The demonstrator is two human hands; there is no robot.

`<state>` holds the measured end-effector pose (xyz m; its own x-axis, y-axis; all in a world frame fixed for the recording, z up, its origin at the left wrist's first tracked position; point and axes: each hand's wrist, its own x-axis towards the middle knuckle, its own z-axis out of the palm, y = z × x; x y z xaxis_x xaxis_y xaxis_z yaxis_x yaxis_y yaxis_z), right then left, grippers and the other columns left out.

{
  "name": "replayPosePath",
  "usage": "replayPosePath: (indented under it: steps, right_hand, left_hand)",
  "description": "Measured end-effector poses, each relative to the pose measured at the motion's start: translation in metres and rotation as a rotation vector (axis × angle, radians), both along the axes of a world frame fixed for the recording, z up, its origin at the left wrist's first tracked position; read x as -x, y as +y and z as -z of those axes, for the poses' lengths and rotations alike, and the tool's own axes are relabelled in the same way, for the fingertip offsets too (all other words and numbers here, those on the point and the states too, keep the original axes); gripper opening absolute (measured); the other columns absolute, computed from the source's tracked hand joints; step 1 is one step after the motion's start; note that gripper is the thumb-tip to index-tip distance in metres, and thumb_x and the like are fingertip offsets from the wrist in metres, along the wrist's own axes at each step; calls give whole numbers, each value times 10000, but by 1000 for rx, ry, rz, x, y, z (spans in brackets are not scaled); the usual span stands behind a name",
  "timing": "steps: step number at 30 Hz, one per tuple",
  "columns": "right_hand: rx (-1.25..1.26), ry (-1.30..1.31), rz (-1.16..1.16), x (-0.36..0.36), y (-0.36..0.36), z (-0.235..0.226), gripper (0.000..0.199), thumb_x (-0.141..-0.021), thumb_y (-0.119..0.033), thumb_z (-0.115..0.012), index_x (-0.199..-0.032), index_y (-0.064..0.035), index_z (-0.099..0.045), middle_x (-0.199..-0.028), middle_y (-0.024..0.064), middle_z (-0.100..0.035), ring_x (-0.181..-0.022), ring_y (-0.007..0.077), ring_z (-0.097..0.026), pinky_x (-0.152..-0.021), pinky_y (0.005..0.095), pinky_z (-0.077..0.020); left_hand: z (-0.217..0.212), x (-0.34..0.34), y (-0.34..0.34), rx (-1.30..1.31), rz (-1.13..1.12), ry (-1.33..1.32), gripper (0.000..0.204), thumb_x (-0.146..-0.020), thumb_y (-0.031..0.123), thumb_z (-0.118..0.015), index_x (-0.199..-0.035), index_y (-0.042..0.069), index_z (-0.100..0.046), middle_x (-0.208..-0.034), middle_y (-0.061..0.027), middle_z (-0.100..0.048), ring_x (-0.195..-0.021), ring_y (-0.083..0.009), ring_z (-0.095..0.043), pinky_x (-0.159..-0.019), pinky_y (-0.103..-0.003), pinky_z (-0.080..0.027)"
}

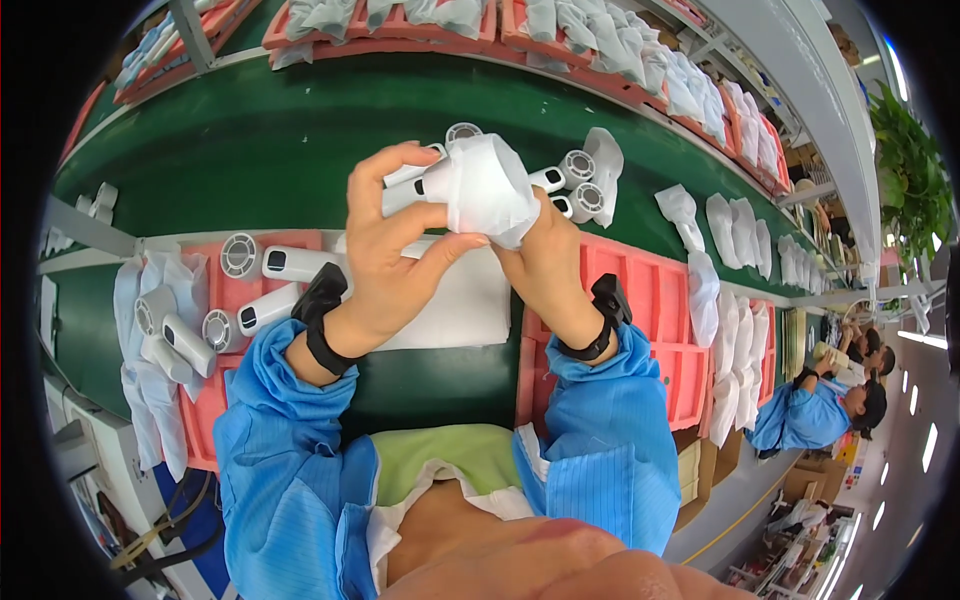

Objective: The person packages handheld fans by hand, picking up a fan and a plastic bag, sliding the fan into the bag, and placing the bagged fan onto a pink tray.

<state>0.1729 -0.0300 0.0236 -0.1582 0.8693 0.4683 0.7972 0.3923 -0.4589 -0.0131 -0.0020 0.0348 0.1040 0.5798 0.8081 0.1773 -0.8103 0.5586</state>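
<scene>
I judge the white fan [415, 180] light and rigid, its soft pouch [487, 190] slippery, so my left hand [390, 255] and right hand [545, 262], both closed on it, grip the handle.

Green conveyor belt [250, 150] runs across in front of me, with a few white handheld fans [578, 180] and white foam pouches [735, 225] lying loose on it. Nearer me, pink trays [665, 300] sit on the bench; the left pink tray [215, 300] holds more fans [262, 262], and a stack of white foam sheets [455, 305] lies between.
</scene>
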Motion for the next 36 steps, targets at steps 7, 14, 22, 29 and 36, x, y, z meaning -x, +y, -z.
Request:
replayPosePath:
  steps: [7,14,22,29,36]
  right_hand:
    - [385,293,-251,-30,-2,-16,415,-792,-114,-731,-1142,11,-547,-973,170,-648,-816,298,-670,-710,345,-506]
    - [447,226,-54,-36,-9,-28,461,-819,-134,-734,-1214,9,-543,-987,131,-663,-904,219,-650,-770,306,-494]
    - [357,557,100,-158,34,-11,419,-875,-220,-693,-1180,30,-554,-948,87,-670,-852,191,-618,-782,285,-480]
    - [183,-347,1003,-302,59,112,513,-765,-159,-667,-1263,-77,-573,-1070,220,-672,-1031,390,-630,-851,427,-504]
    - [333,-159,501,-272,60,85,513,-664,-112,-700,-1167,-60,-615,-1077,173,-668,-1029,353,-629,-858,391,-514]
  left_hand:
    - [5,-11,10,243,-11,-44,195,-673,110,-837,-793,60,-691,-1092,-75,-549,-1013,-232,-521,-849,-321,-421]
    - [8,-21,13,405,89,-179,186,-703,101,-817,-799,49,-667,-1024,-58,-538,-869,-190,-527,-765,-283,-427]
    - [37,-37,18,517,215,211,203,-772,174,-775,-809,52,-618,-973,-73,-558,-757,-206,-573,-668,-289,-451]
    - [93,-63,-13,425,238,816,276,-733,245,-794,-781,75,-581,-918,-85,-542,-844,-285,-613,-674,-377,-487]
    - [122,-64,-12,321,218,823,336,-684,303,-813,-783,56,-608,-922,-106,-543,-850,-278,-595,-672,-390,-494]
